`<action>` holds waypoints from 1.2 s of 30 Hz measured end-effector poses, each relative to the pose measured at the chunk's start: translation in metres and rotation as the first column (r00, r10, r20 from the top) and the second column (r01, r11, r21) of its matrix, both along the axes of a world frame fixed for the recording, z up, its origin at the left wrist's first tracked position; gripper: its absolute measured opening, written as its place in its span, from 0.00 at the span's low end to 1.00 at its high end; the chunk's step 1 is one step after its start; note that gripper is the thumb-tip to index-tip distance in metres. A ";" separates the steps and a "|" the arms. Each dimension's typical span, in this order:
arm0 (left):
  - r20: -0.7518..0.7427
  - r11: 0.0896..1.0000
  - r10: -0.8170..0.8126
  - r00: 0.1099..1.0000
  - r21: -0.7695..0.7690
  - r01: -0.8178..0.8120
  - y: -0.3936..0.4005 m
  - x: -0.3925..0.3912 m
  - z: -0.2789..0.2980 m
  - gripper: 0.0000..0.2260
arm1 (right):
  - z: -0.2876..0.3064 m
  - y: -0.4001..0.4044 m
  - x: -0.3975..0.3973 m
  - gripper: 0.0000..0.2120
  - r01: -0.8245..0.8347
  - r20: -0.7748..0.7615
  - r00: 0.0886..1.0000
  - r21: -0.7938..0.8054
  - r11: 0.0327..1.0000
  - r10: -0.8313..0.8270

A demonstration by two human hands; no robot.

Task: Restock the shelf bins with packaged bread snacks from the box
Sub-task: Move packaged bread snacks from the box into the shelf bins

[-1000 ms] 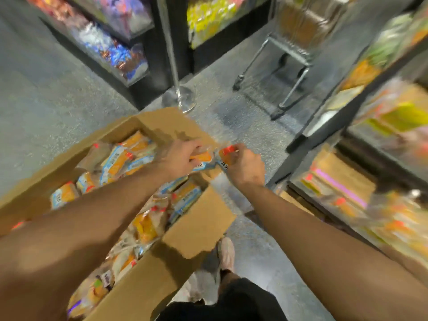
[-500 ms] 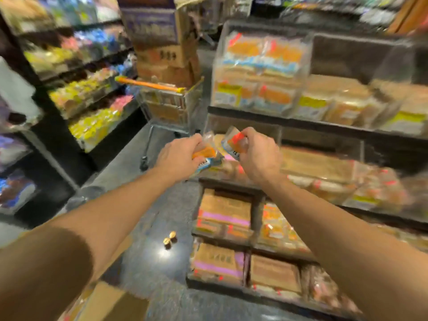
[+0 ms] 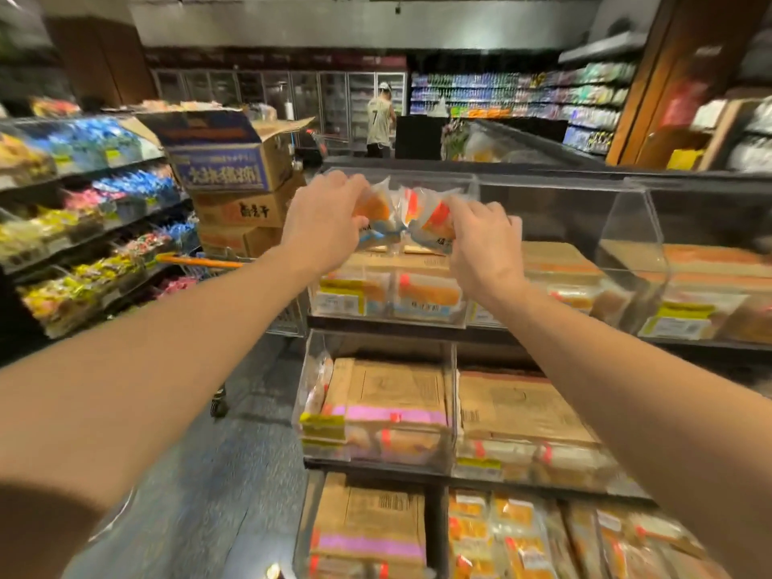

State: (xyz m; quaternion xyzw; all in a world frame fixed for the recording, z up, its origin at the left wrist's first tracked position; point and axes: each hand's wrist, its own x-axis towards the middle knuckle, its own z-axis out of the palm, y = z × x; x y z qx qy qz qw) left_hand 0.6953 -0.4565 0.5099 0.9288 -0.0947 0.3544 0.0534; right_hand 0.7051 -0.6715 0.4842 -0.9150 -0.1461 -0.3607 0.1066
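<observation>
— Where are the snacks right now?

— Up at the top bin (image 3: 472, 183), the clear one at the shelf's left end. The left hand (image 3: 323, 227) grasps one packet (image 3: 374, 211), the right hand (image 3: 484, 248) grasps another (image 3: 434, 219). Both packets sit over the bin's open top, touching each other in the middle.

— Which way do they point?

— Roughly upright. The left packet's long axis leans a little right at the top; the right one leans left, so the tops tip toward each other. Orange faces show toward us, blue-and-white ends at the bottom.

— And the arms?

— Both stretched forward and up, nearly straight, converging on the bin. Backs of the hands face us, fingers curled round the packets from the outer sides, thumbs hidden.

— What's under them?

— More packets in the same bin, behind a yellow tag (image 3: 340, 292). Lower bins hold brown cartons (image 3: 397, 390). To the left stands a cart (image 3: 250, 261) stacked with boxes (image 3: 225, 160). A person (image 3: 379, 121) stands far off by the coolers.
</observation>
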 end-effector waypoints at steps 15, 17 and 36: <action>-0.208 0.989 0.000 0.978 0.145 0.031 0.024 0.142 -0.029 0.16 | 0.020 0.038 0.139 0.25 -0.103 -0.253 0.967 -0.377 0.920 0.004; -0.210 0.993 -0.031 0.977 0.107 0.054 0.028 0.149 -0.033 0.17 | 0.009 0.036 0.146 0.24 -0.145 -0.301 0.953 -0.334 0.931 0.041; -0.208 0.995 -0.098 0.973 -0.003 0.099 0.027 0.146 -0.049 0.09 | -0.018 0.041 0.139 0.20 -0.010 -0.172 0.985 -0.127 0.992 -0.012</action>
